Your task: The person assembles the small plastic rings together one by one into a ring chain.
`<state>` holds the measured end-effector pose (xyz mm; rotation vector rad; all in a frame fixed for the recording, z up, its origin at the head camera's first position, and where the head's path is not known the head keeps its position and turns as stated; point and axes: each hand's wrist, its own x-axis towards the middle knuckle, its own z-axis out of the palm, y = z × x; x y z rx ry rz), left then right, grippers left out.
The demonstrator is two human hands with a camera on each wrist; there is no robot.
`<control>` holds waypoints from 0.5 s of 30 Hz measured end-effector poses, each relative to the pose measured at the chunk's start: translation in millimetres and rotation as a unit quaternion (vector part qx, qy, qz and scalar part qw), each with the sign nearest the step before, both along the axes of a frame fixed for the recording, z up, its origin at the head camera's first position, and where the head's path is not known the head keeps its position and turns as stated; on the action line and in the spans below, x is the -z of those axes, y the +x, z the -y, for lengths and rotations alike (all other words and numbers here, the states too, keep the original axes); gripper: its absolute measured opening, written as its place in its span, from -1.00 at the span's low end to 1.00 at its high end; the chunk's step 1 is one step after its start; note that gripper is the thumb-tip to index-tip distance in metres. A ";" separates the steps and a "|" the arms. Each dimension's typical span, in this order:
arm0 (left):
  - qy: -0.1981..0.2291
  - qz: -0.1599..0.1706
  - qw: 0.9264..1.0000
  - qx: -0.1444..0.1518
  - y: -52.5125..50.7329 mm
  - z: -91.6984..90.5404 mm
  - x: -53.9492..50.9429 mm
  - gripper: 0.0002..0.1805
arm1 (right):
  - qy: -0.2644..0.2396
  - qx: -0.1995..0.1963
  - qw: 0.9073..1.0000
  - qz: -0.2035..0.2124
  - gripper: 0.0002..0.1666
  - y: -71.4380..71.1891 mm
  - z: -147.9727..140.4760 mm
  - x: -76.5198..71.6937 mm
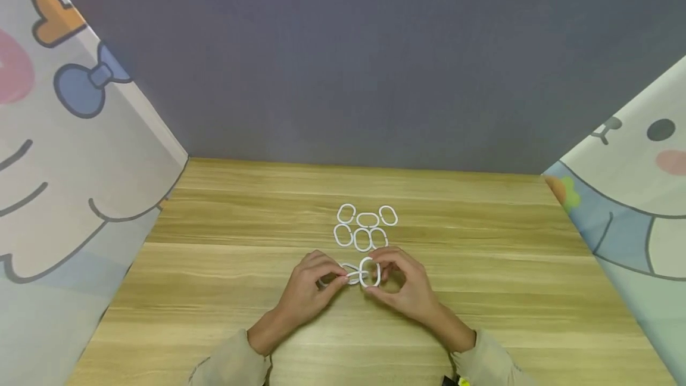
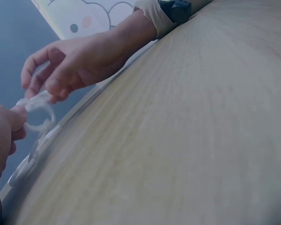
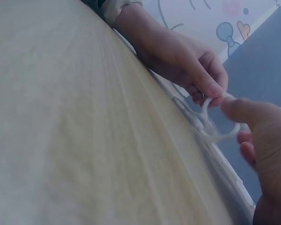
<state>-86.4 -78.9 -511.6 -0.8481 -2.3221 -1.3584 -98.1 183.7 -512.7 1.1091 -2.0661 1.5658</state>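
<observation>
Near the middle of the table, my left hand pinches a white oval ring between thumb and forefinger. My right hand holds another white oval ring by its top and bottom, with the thumb below. The two rings cross each other and look hooked together. Another white ring lies partly hidden beneath the left fingers. In the left wrist view a white ring hangs between the hands. The right wrist view shows a ring between both hands' fingertips.
Just beyond the hands, several loose white oval rings lie flat on the wooden table, each with a small gap. A dark grey panel stands at the back. Cartoon-printed walls flank both sides.
</observation>
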 end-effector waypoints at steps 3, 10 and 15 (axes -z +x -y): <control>0.002 -0.002 1.000 0.002 -0.7 -0.3 -0.7 -0.89 | 0.016 0.004 1.000 0.023 -0.26 1.2 0.5 -1.4; 0.000 0.000 1.000 -0.006 -0.4 -0.2 -1.0 -0.88 | -0.042 0.003 0.994 0.103 -0.54 3.2 1.6 -0.3; -0.004 0.007 1.000 -0.007 0.0 -0.3 0.1 -0.89 | -0.056 0.034 0.989 0.133 -0.63 2.9 1.4 1.0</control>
